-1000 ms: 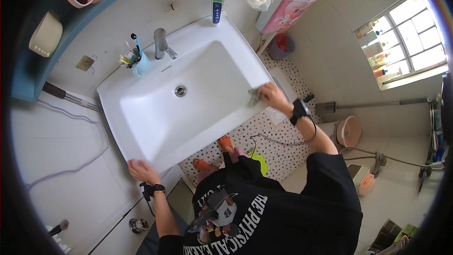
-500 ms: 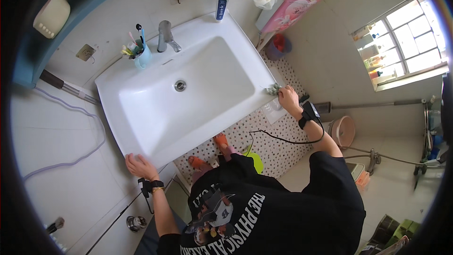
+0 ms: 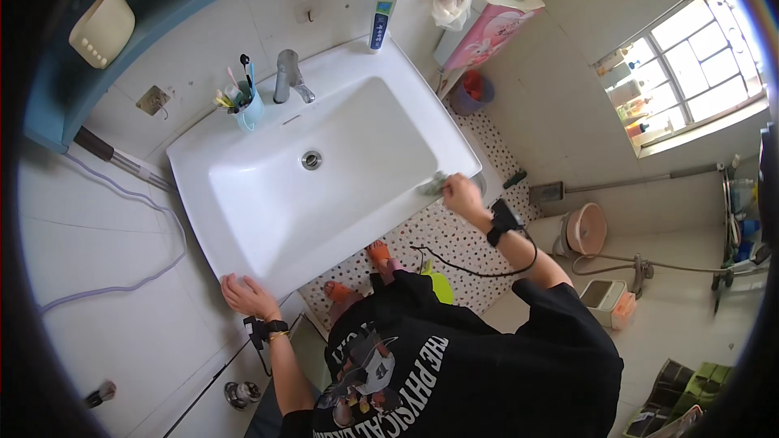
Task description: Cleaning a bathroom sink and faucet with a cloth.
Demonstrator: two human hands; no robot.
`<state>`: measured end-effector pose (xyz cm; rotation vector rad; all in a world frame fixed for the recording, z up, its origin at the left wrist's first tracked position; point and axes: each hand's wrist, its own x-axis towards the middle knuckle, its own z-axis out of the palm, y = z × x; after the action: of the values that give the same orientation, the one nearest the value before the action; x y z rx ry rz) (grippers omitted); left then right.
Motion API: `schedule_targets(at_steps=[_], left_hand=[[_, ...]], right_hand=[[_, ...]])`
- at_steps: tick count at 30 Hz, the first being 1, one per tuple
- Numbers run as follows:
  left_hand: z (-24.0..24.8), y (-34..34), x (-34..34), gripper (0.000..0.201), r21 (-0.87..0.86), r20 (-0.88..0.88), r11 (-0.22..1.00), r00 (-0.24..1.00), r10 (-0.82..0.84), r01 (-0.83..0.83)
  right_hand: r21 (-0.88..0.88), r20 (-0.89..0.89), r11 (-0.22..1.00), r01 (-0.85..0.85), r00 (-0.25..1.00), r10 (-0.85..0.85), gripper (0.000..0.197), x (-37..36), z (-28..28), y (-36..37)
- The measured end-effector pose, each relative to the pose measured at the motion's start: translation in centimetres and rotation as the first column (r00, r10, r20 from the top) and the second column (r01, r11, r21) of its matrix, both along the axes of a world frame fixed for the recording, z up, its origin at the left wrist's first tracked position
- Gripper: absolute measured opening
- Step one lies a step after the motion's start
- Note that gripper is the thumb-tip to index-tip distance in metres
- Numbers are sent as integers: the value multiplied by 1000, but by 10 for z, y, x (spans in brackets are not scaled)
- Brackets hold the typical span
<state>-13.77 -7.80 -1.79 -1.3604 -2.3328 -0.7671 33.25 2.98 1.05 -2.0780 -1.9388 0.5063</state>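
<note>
A white washbasin (image 3: 243, 227) with a grey tap (image 3: 287, 77) and a round metal drain (image 3: 312, 160) lies in front of me. My right hand (image 3: 466, 196) is closed on a crumpled grey-green scrubber (image 3: 433, 185), which is smeared by motion. It is at the basin's front right corner, over the rim. My left hand (image 3: 248, 296) lies on the front left corner of the rim, its fingers stretched out and holding nothing. A light blue cup (image 3: 250, 112) of toothbrushes and an upright toothpaste tube (image 3: 379, 23) stand along the back rim.
A blue shelf (image 3: 138, 36) with a cream holder (image 3: 103, 26) curves over the far left. To the right are a purple bucket (image 3: 471, 94), a pink bucket (image 3: 586, 229) and a long-handled brush (image 3: 548, 192). A thin black cable hangs from my right wrist.
My right hand has moved left and slightly nearer along the basin's right front corner, carrying the scrubber. My left hand stays on the left corner. The view has shifted slightly.
</note>
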Motion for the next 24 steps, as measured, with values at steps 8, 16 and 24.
schedule_targets(at_steps=[8, 16, 24], left_hand=[[-5, 0, -5, 28, 36, -35, 999, 999, -21, 22], [-5, 0, 0, 38, -11, 31, 995, 995, 100, -99], [-7, 1, 3, 39, -46, 62, 991, 990, 130, -127]], right_hand=[[188, 316, 982, -6, 947, -55, 15, 79, -16, 37], [115, 5, 988, -98, 995, 99, 11, -2, -9, 22], [-137, -56, 795, -591, 806, 590, 18, -214, -48, 21]])
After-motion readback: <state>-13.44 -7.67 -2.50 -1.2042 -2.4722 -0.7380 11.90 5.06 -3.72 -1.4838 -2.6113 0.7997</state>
